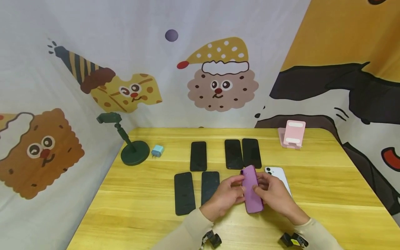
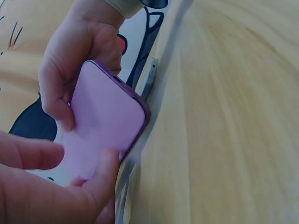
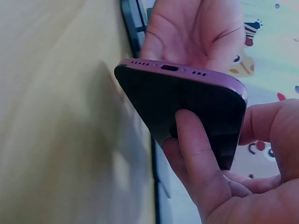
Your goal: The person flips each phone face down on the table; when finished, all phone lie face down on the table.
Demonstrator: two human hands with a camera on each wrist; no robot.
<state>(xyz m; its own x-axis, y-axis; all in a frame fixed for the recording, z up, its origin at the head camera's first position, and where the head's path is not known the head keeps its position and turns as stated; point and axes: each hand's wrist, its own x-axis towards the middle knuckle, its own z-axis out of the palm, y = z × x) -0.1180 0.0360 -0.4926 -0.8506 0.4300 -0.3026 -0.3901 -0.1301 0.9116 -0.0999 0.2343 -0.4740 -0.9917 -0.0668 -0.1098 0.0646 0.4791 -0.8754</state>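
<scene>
Both hands hold a purple phone (image 1: 252,189) tilted on its long edge above the front middle of the yellow table (image 1: 328,180). My left hand (image 1: 225,198) grips it from the left, thumb on its purple back (image 2: 100,126). From the right, my right hand (image 1: 275,196) clasps it, with fingers curled onto its dark screen (image 3: 187,102). The charging port on its bottom edge (image 3: 169,68) shows in the right wrist view.
Several black phones (image 1: 198,156) lie face up in two rows on the table. A white phone (image 1: 279,175) lies beside my right hand. A pink phone stand (image 1: 292,134), a blue charger plug (image 1: 157,151) and a green holder on a round base (image 1: 134,152) stand at the back.
</scene>
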